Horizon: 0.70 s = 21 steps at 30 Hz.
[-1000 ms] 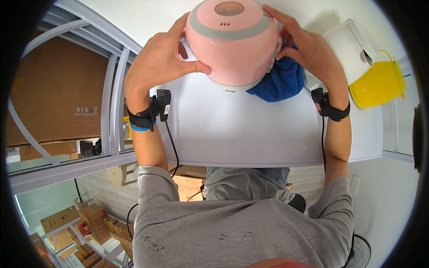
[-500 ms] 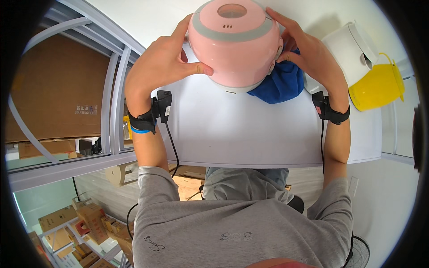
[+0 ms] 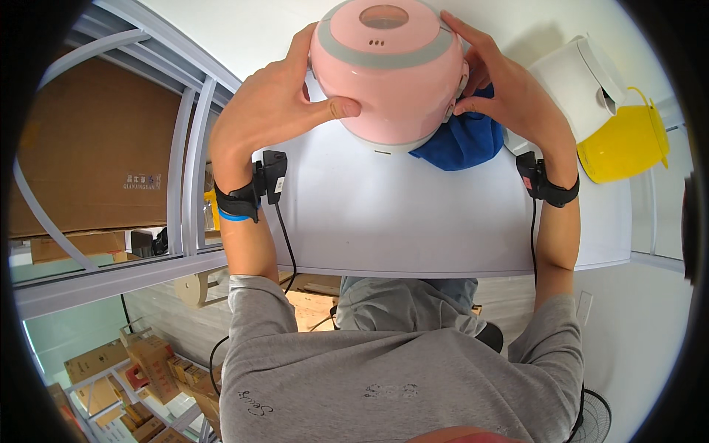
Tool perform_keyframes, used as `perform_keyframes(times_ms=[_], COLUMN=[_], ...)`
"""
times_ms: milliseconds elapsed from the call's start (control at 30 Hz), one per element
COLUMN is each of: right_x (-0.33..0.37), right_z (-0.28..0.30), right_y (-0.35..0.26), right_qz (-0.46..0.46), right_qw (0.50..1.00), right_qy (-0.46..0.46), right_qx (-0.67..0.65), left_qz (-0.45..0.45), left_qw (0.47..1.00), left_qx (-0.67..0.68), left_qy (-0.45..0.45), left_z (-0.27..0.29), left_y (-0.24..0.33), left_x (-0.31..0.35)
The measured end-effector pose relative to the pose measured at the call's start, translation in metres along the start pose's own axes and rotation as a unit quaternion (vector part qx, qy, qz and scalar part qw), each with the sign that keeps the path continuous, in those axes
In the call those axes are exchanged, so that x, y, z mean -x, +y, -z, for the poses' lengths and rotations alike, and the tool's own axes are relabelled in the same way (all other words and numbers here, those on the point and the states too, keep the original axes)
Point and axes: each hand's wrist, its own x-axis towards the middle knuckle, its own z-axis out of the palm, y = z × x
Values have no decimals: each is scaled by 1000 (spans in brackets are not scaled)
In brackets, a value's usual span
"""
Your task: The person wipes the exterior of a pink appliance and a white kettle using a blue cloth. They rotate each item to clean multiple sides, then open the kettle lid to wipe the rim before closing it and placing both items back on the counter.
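We find the pink rounded appliance (image 3: 391,96) at the upper centre of the frame. Our left hand (image 3: 269,107), half open, grips its left side; our right hand (image 3: 513,88), likewise curved, grips the right. We judge this as steadying; moving it would call for even pressure.

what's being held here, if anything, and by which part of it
The pink rounded appliance, held by its sides: left hand on its left, right hand on its right.
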Motion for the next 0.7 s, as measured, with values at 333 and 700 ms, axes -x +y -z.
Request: perform_keyframes(times_ms=[333,700], right_x=[-5,-2], right_z=[9,1], right_y=[-23,16], right_qz=[-17,51], right_qw=[997,993], right_qy=[-5,26], right_qx=[74,102], left_qz=[8,12], left_qw=[1000,999], left_qx=[-4,30], left_qy=[24,28], left_z=[-1,-3], left_y=[-1,1], left_x=[-6,-11])
